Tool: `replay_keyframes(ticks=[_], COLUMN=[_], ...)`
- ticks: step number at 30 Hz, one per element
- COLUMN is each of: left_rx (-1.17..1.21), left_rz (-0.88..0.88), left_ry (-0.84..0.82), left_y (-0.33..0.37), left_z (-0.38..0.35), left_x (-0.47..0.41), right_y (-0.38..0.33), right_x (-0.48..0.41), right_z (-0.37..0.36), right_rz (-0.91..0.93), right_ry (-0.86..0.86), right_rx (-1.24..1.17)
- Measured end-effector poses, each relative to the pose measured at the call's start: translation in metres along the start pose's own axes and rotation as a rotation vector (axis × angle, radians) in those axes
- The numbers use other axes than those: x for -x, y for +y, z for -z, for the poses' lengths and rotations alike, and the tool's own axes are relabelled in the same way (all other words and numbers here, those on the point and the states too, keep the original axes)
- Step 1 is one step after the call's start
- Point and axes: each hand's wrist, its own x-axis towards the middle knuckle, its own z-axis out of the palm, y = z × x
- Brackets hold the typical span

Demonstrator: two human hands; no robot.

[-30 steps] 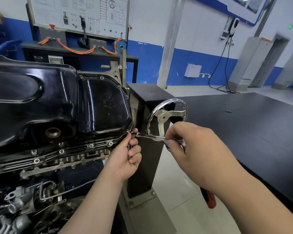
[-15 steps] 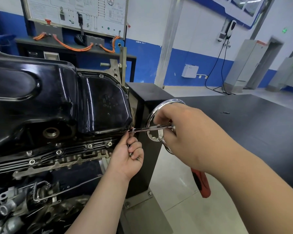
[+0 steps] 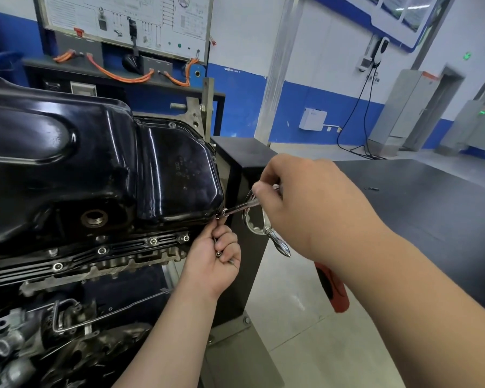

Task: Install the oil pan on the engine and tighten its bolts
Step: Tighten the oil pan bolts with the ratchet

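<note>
Handwheel (image 3: pixel 254 228) — close beside oil pan (image 3: pixel 95 163) corner

The right hand (image 3: pixel 314 208) has swung the wrench (image 3: pixel 240 206) upward about the corner bolt (image 3: pixel 217 216), rising from beside the hub of the handwheel (image 3: pixel 254 225) to cover its top.

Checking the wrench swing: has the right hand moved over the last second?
Yes. The right hand rose relative to the chrome handwheel: it sat below the hub, now it covers the wheel's top.
</note>
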Motion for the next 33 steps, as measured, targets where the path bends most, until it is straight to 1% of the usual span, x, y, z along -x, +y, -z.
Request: replay_keyframes(ticks=[4,5,8,10,12,15,17,18,20,22,24,30,33], left_rx=[0.016,0.018,0.020,0.009,0.003,0.004,0.007,0.009,0.008,0.008,0.003,0.016,0.004], left_rz=[0.003,0.002,0.004,0.002,0.000,0.005,0.009,0.011,0.013,0.015,0.018,0.029,0.029], left_ry=[0.003,0.003,-0.002,-0.004,-0.002,0.002,0.005,0.007,0.001,-0.001,-0.003,0.003,-0.003], left_y=[-0.0003,-0.0004,-0.0003,0.0000,0.0001,0.0003,0.0006,0.0007,0.0009,0.0015,0.0021,0.0029,0.0035], left_z=[0.0005,0.0008,0.0011,0.0008,0.0009,0.0014,0.0018,0.0020,0.0023,0.0024,0.0026,0.0032,0.0032], left_x=[0.0008,0.0010,0.0014,0.0014,0.0006,-0.0001,0.0000,0.0003,0.0008,0.0013,0.0012,0.0006,0.0010], right_y=[-0.0032,-0.0044,-0.0050,-0.0056,-0.0059,-0.0060,-0.0074,-0.0080,-0.0074,-0.0058,-0.0045,-0.0051,-0.0050], right_x=[0.0030,0.0033,0.0014,0.0001,-0.0004,0.0015,0.0024,0.0023,0.0009,-0.0006,-0.0007,0.0022,-0.0013], right_z=[0.0080,0.0083,0.0029,0.0006,0.0006,0.0061,0.0084,0.0078,0.0045,0.0017,0.0008,0.0068,0.0015], right_rz=[0.056,0.059,0.036,-0.015,-0.030,0.024,0.058,0.060,0.041,-0.017,-0.042,0.048,0.017], right_ry=[-0.123,-0.129,-0.019,0.025,0.018,-0.071,-0.122,-0.117,-0.054,-0.003,-0.003,-0.131,-0.030], right_rx=[-0.065,-0.054,0.027,0.018,-0.005,-0.059,-0.050,-0.031,0.017,0.009,-0.017,-0.056,0.008])
